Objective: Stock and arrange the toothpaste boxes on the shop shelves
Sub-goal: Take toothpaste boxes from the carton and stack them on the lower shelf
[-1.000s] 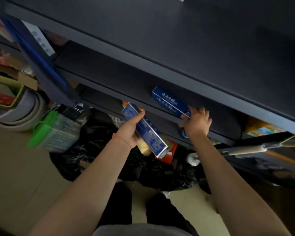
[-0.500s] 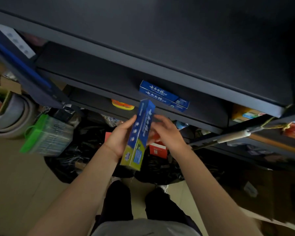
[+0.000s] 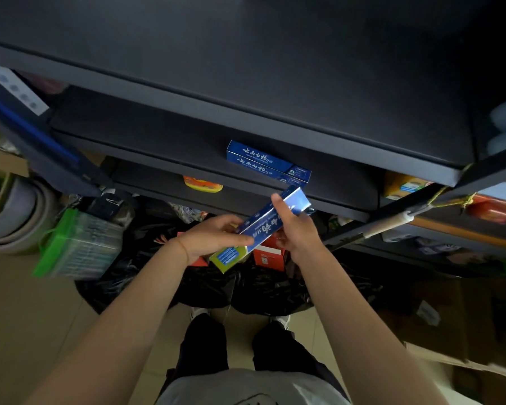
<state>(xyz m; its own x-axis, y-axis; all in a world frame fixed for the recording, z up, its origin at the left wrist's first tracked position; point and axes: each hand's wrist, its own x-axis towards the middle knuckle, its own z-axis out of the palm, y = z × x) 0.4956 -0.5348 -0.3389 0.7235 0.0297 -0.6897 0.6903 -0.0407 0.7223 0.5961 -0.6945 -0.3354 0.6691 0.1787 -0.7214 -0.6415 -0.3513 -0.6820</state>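
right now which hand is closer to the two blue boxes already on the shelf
Right. The right hand grips the upper part of the held box, just below the stacked boxes; the left hand holds its lower end, farther down and left.

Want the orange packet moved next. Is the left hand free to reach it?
Probably not yet: the left hand grips the toothpaste box together with the right hand; the orange packet lies unobstructed on the lower shelf.

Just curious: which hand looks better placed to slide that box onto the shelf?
Probably the right hand: it grips the box nearer its raised end, closest to the shelf.
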